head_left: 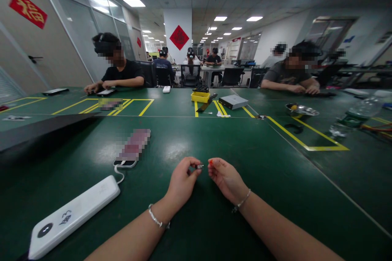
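Just above the green table, my left hand (183,179) pinches a small metallic piece (199,166) between thumb and fingers; its exact kind is too small to tell. A short gap to the right, my right hand (226,177) is closed in a pinch on a tiny orange-red piece (211,162), mostly covered by the fingertips. The two pieces are apart, facing each other. To the left of my hands lies a phone (134,147), joined by a short white cable (121,175) to a white power bank (76,216).
The green table (171,126) carries yellow tape markings. Farther off are a yellow bin (200,97), a grey box (233,101), a metal dish (303,109) and a plastic bottle (357,114). A dark panel (43,130) juts in at left. People sit across the table.
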The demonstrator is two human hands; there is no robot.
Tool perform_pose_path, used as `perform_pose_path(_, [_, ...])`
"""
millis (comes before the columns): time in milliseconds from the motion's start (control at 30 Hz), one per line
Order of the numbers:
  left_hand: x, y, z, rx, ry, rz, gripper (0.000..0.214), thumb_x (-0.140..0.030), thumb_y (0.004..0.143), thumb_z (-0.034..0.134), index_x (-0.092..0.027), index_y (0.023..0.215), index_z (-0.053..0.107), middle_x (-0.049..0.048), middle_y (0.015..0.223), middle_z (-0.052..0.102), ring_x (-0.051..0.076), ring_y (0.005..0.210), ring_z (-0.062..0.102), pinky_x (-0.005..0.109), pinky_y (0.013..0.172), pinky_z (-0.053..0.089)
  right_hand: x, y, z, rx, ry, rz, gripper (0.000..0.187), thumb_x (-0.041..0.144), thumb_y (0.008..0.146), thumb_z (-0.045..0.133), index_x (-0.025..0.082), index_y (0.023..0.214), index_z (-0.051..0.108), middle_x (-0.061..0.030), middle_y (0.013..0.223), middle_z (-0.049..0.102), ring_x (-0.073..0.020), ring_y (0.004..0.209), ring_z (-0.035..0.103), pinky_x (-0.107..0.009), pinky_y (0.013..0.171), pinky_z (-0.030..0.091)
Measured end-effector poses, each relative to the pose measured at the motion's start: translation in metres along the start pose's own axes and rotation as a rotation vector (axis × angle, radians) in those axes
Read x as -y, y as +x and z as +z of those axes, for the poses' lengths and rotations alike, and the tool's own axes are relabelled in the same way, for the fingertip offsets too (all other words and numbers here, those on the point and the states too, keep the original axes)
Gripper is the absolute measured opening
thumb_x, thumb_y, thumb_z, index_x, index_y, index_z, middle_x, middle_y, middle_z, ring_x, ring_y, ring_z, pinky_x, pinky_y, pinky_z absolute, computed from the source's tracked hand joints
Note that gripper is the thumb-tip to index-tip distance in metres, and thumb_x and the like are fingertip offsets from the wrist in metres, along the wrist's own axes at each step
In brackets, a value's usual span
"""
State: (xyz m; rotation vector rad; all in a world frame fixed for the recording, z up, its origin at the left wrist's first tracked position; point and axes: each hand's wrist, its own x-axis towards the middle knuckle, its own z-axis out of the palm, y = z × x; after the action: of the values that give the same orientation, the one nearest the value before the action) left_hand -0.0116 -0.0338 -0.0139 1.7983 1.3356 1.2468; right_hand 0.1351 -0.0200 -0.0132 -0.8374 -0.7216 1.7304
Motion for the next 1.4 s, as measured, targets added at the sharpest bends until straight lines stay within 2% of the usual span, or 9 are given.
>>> perform_pose_path(167, [-0.004,-0.002,-0.002,0.01,0.072,0.063,0.015,-0.016,0.076,0.048,-0.021,0.089,0.054,0.0013,0.082,0.056,0.014,0.077,0.051,0.027,0.067,0.04,-0.003,-0.006,0.003,0.042,0.067,0.045,0.021,0.03,0.061,0.068,0.017,0.073,0.058,0.0012,0.07,0.058,-0.0083,0.066,0.053,-0.022,0.062,0.04])
perform_pose_path(467, [-0.011,-0.005,-0.001,-0.039,0.217,0.208,0.012,-0.016,0.076,0.051,-0.021,0.086,0.054,0.0019,0.085,0.057,0.016,0.08,0.051,0.03,0.072,0.041,-0.009,-0.008,0.012,-0.053,0.088,-0.003,0.023,0.02,0.054,0.072,0.017,0.075,0.063,-0.0001,0.073,0.061,-0.0096,0.07,0.054,-0.023,0.066,0.041])
perform_pose_path(567, [-0.013,-0.006,-0.002,-0.065,0.263,0.228,0.013,-0.014,0.075,0.05,-0.021,0.086,0.054,0.0023,0.085,0.058,0.016,0.082,0.051,0.031,0.074,0.041,-0.009,-0.013,0.02,-0.09,0.063,-0.012,0.026,0.025,0.056,0.071,0.015,0.079,0.065,-0.003,0.078,0.062,-0.0109,0.072,0.054,-0.025,0.068,0.041])
perform_pose_path(700, [-0.014,-0.007,-0.005,-0.087,0.307,0.225,0.015,-0.013,0.076,0.049,-0.021,0.088,0.054,0.0029,0.085,0.057,0.017,0.083,0.052,0.031,0.074,0.041,-0.009,-0.021,0.027,-0.07,0.013,-0.02,0.034,0.04,0.067,0.061,0.015,0.09,0.064,-0.0068,0.089,0.062,-0.0143,0.083,0.054,-0.027,0.071,0.042])
perform_pose_path(867, [-0.015,-0.008,-0.006,-0.097,0.331,0.234,0.014,-0.014,0.077,0.049,-0.021,0.087,0.055,0.0033,0.084,0.057,0.016,0.08,0.052,0.031,0.072,0.042,-0.012,-0.026,0.029,-0.075,-0.024,-0.013,0.038,0.043,0.068,0.058,0.017,0.095,0.063,-0.0078,0.098,0.06,-0.0167,0.091,0.053,-0.027,0.072,0.042])
perform_pose_path(1000, [-0.014,-0.009,-0.006,-0.106,0.308,0.237,0.012,-0.014,0.077,0.048,-0.02,0.085,0.055,0.0033,0.081,0.057,0.016,0.079,0.052,0.031,0.072,0.042,-0.015,-0.028,0.03,-0.063,0.058,0.039,0.036,0.043,0.069,0.058,0.018,0.095,0.062,-0.0074,0.101,0.059,-0.0167,0.092,0.053,-0.029,0.075,0.042])
perform_pose_path(1200, [-0.01,-0.01,-0.007,-0.141,0.303,0.233,0.009,-0.016,0.077,0.049,-0.02,0.084,0.055,0.003,0.079,0.055,0.016,0.075,0.052,0.031,0.07,0.042,-0.016,-0.032,0.032,0.03,0.232,0.129,0.028,0.04,0.072,0.055,0.022,0.093,0.062,-0.0039,0.103,0.058,-0.0148,0.093,0.053,-0.03,0.08,0.041])
perform_pose_path(1300, [-0.009,-0.009,-0.005,-0.138,0.316,0.232,0.009,-0.016,0.077,0.049,-0.02,0.084,0.054,0.003,0.079,0.055,0.016,0.076,0.052,0.031,0.07,0.042,-0.015,-0.031,0.03,0.017,0.19,0.105,0.027,0.035,0.069,0.06,0.021,0.093,0.062,-0.0033,0.098,0.06,-0.0133,0.089,0.054,-0.029,0.078,0.042])
perform_pose_path(1400, [-0.01,-0.009,-0.003,-0.093,0.349,0.256,0.009,-0.018,0.077,0.05,-0.02,0.085,0.054,0.003,0.081,0.055,0.017,0.08,0.051,0.032,0.072,0.042,-0.015,-0.024,0.026,-0.025,0.059,0.049,0.031,0.028,0.062,0.067,0.018,0.091,0.063,-0.0036,0.089,0.062,-0.0117,0.079,0.055,-0.027,0.075,0.042])
